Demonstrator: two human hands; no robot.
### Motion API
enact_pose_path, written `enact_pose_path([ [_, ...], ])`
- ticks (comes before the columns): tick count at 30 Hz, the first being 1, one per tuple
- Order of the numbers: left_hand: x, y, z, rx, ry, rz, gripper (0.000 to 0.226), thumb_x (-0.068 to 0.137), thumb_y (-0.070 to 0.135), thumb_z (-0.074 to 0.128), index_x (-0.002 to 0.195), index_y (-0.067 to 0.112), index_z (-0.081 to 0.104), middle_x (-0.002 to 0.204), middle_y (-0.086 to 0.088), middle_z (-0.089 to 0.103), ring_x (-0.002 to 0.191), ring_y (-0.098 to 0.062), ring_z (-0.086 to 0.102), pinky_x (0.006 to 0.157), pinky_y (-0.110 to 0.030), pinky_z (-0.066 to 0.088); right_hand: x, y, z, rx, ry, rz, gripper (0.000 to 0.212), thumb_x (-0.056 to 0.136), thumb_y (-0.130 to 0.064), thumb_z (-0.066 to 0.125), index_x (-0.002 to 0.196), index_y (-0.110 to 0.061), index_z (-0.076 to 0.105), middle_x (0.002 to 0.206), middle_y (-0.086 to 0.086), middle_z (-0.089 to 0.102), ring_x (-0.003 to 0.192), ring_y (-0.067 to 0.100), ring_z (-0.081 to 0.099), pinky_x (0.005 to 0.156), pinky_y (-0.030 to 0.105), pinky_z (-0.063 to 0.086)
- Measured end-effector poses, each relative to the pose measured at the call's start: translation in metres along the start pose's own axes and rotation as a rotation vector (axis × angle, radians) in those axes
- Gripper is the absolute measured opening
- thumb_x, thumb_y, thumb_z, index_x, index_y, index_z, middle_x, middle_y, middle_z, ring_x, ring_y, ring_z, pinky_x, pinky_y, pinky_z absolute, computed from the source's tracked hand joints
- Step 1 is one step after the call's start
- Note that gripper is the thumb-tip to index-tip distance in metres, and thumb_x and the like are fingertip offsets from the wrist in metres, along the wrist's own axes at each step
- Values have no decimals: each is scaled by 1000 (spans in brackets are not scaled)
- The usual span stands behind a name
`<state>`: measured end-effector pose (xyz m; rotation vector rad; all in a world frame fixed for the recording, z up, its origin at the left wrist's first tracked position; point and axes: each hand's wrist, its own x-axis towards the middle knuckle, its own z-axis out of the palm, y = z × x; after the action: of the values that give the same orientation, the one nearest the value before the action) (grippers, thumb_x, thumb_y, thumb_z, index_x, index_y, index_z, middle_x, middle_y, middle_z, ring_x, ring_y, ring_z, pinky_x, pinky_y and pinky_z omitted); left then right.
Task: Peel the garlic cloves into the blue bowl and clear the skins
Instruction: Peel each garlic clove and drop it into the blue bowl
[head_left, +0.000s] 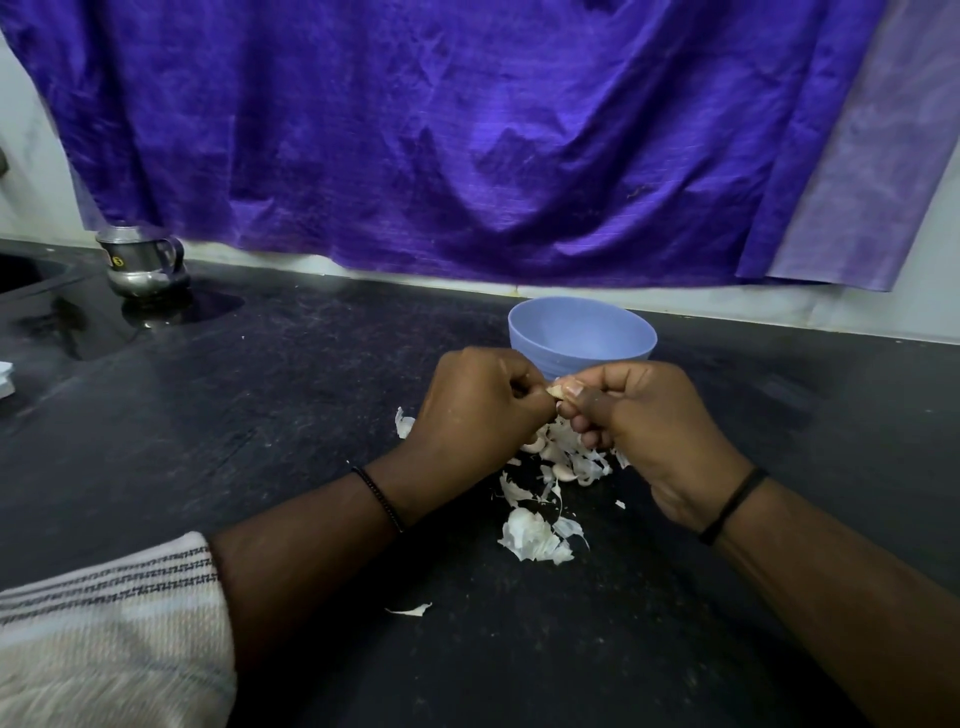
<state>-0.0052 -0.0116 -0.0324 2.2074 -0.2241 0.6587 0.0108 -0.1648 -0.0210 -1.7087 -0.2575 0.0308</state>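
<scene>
Hands meet over the black worktop (260, 415), just in front of the blue bowl (582, 332). The left hand (478, 405) has its fingers curled inward and pinches one end of a garlic clove (560, 391); the right hand (660, 415) grips the other end between thumb and curled fingers, a pale nail showing against the clove. The clove is held in the air between the two hands, near the bowl's front wall and above the heap below. How much skin is left on it cannot be told.

Under and between the hands lies a pile of garlic skins (535, 535), white and papery, spread toward the person, with a few pale cloves (563, 470) mixed into the part nearest the hands. One loose skin flake (410, 609) lies apart from the pile, closer to the person, and another bit shows just left of the left hand.

The bowl stands upright near the back edge of the worktop; its inside, as far as it shows, looks bare. Each wrist wears a thin black band, and a striped knitted sleeve (114, 623) covers the left forearm. A steel jug (143, 265) stands far left on the worktop, well apart from the bowl. A purple cloth (441, 130) hangs across the wall behind.
</scene>
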Motion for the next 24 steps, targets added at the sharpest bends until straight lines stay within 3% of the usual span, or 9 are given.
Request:
enact_pose_path([
  [7, 3, -5, 2, -266, -118, -117, 15, 91, 8, 61, 81, 3, 71, 70, -8, 72, 61, -19, 73, 62, -41, 62, 5, 3, -6, 7, 4, 10, 16, 98, -7, 59, 90, -4, 73, 66, 0, 65, 57, 5, 53, 50, 16, 46],
  [12, 3, -8, 4, -433, -117, -176, 19, 91, 14, 70, 85, -5, 68, 75, -18, 70, 61, -27, 71, 55, -36, 59, 6, 6, -8, -42, -16, -38, 14, 97, -11, 62, 91, -7, 75, 65, -4, 66, 56, 2, 54, 51, 15, 45],
  [24, 3, -9, 5, -530, -138, -213, 6, 90, -2, 66, 88, -7, 67, 65, -12, 66, 54, -22, 65, 49, -31, 56, 5, 7, -8, -31, -40, -44, 18, 98, -9, 58, 90, -11, 74, 64, -6, 65, 54, 2, 53, 50, 14, 45],
])
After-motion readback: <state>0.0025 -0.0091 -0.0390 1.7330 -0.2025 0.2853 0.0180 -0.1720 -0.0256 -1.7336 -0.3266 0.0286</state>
